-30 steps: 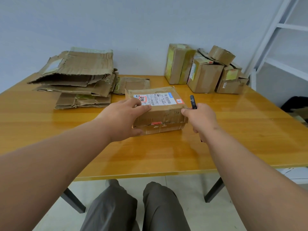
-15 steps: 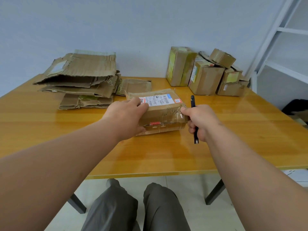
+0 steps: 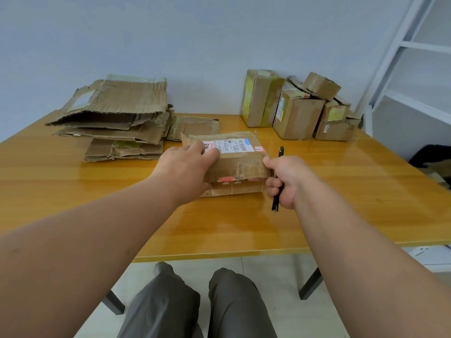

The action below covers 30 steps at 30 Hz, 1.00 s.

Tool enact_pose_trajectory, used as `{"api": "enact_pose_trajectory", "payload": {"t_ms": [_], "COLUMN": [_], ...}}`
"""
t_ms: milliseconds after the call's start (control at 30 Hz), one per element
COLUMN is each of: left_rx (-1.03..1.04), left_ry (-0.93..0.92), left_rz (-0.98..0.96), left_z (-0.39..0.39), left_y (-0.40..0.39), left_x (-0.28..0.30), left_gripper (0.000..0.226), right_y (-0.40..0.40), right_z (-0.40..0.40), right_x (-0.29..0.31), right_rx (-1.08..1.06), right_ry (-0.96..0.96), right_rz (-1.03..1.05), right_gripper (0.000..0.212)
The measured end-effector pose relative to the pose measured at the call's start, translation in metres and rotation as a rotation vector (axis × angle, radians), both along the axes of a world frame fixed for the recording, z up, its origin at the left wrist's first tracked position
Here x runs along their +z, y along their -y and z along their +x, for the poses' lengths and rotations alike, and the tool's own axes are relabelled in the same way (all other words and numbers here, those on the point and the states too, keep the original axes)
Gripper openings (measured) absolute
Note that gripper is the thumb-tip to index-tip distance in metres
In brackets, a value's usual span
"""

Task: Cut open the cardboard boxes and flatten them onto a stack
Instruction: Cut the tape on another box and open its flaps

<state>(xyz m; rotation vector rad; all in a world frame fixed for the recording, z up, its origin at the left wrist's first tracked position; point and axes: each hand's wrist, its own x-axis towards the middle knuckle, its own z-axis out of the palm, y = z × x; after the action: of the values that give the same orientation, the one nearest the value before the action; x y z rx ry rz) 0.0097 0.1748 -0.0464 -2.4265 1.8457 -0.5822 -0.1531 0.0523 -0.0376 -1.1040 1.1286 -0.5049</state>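
A flat cardboard box (image 3: 240,167) with a white shipping label lies on the wooden table (image 3: 341,191) in front of me. My left hand (image 3: 188,169) grips its left end, fingers over the top and thumb at the near side. My right hand (image 3: 286,179) holds a black cutter (image 3: 278,181) in its curled fingers, while its thumb and forefinger pinch the box's right front flap, which stands lifted off the lower part. A stack of flattened cardboard (image 3: 117,123) sits at the back left.
Several uncut boxes (image 3: 297,111) are piled against the wall at the back right. A white metal shelf frame (image 3: 402,69) stands to the right of the table. My knees show below the table's near edge.
My left hand has slid further over the label. My right hand has lifted the box's front flap, opening a gap along the near side.
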Motion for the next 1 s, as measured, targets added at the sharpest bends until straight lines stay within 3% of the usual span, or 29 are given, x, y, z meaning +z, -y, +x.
{"api": "enact_pose_trajectory", "payload": {"t_ms": [100, 200, 300, 400, 500, 567, 667, 833, 1000], "left_rx": [-0.033, -0.077, -0.087, -0.066, -0.049, -0.043, -0.037, -0.002, 0.072], "left_ry": [-0.044, -0.100, -0.121, -0.045, -0.086, -0.237, -0.469, -0.663, -0.736], "left_rz": [0.018, 0.029, 0.080, 0.247, 0.306, 0.255, 0.168, 0.011, -0.179], "left_z": [0.003, 0.010, 0.015, 0.011, 0.008, 0.011, 0.015, 0.015, 0.013], "left_y": [0.001, -0.002, -0.004, -0.002, 0.000, 0.000, 0.000, -0.001, -0.004], "left_x": [0.003, 0.012, 0.023, 0.035, 0.043, 0.047, 0.049, 0.040, 0.028], "left_gripper": [0.057, 0.052, 0.050, 0.044, 0.044, 0.038, 0.032, 0.036, 0.041], "right_y": [0.002, 0.008, 0.007, 0.002, 0.001, 0.004, 0.002, -0.013, -0.014], "right_z": [-0.006, -0.014, -0.020, -0.020, -0.017, -0.016, -0.012, 0.007, 0.008], "right_x": [-0.003, -0.003, 0.001, 0.001, -0.003, -0.008, -0.020, -0.034, -0.034], "right_rx": [-0.022, -0.050, 0.028, 0.033, -0.078, -0.143, -0.075, -0.145, -0.145], "right_ry": [0.071, 0.213, 0.293, 0.251, 0.089, -0.068, -0.191, -0.190, -0.249], "right_rz": [0.050, 0.086, 0.056, -0.050, -0.297, -0.528, -0.774, -0.897, -0.934], "right_gripper": [0.007, 0.019, 0.020, 0.037, 0.022, 0.010, 0.040, 0.079, 0.057]}}
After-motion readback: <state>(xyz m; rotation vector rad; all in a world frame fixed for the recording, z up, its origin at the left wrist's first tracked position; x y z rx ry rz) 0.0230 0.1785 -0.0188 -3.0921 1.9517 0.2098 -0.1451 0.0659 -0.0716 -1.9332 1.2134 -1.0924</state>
